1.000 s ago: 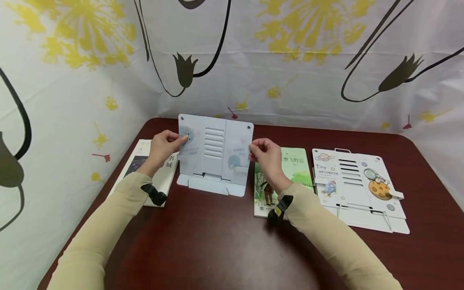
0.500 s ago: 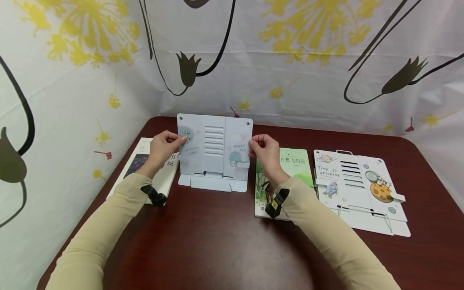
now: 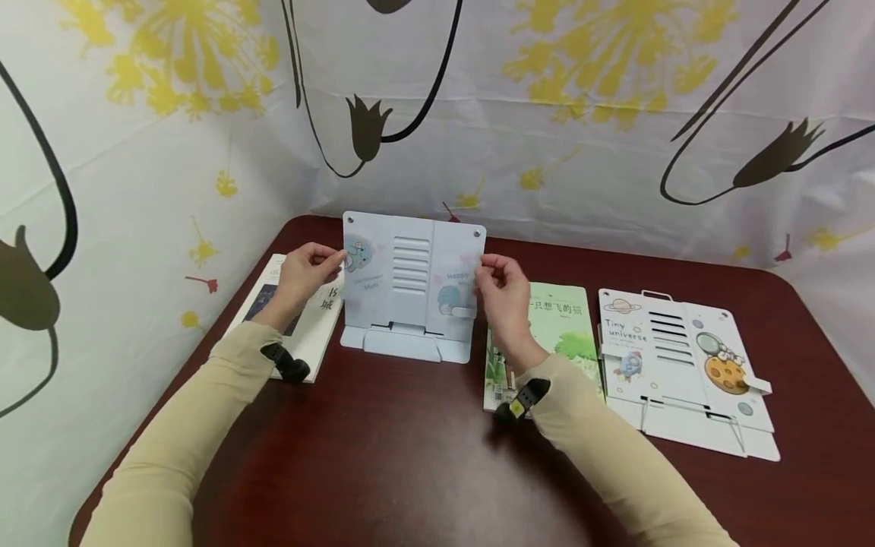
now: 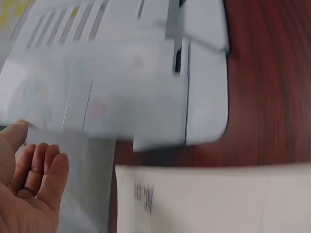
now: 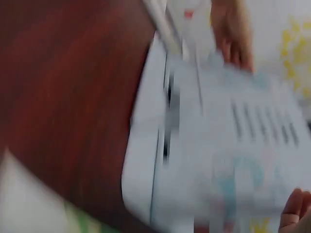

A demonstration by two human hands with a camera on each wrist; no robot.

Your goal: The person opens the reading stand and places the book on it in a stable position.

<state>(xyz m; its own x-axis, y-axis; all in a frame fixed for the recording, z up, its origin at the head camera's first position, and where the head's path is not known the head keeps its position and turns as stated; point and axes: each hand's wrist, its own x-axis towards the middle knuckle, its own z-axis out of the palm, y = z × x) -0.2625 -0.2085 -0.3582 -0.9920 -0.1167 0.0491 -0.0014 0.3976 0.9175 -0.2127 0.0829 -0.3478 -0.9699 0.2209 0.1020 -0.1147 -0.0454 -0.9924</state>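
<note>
A white metal book stand [image 3: 412, 285] with slots and pale blue cartoon prints stands upright at the far middle of the table. My left hand [image 3: 304, 277] pinches its left edge with thumb and fingertips. On the opposite edge, my right hand [image 3: 504, 292] pinches the panel at about the same height. In the left wrist view, the thumb [image 4: 14, 136] lies at the edge of the panel, the other fingers loosely curled below. The right wrist view is blurred, with only a few fingertips [image 5: 294, 208] showing at the panel's edge. A folded ledge [image 3: 403, 344] runs along the stand's bottom.
A white-covered book [image 3: 317, 334] lies partly under my left forearm. Under my right wrist is a green book [image 3: 574, 334]. Farther right lies a second white book stand [image 3: 673, 357] with planet prints and wire clips. The dark red table [image 3: 383, 456] meets a patterned cloth backdrop [image 3: 424, 167].
The left thumb has drawn back from over the print to the stand's left edge. The stand has changed its tilt slightly. The head view has shifted a little.
</note>
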